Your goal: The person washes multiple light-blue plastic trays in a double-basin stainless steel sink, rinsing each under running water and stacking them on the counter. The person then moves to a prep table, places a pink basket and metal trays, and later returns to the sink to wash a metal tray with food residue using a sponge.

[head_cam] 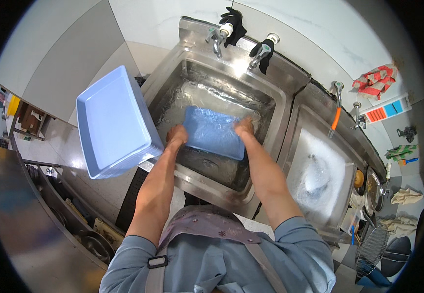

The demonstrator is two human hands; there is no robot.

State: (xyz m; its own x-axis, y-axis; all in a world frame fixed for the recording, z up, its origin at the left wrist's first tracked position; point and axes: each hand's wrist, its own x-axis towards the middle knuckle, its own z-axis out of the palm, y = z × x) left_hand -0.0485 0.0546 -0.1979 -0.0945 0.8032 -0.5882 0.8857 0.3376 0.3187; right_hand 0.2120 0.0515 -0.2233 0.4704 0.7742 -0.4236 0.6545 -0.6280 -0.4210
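A blue plastic tray lies under the water in a stainless steel sink. My left hand grips its left edge, with the fingers partly hidden. At the opposite side, my right hand is closed on the tray's right edge, near the upper corner. Left of the sink stands a stack of light blue plastic trays, tilted in the view and overlapping the sink's left rim.
A second sink to the right holds white suds. Metal taps with black gloves hung on them rise behind the first sink. An orange hose end hangs over the second. Dishes and a wire basket stand far right.
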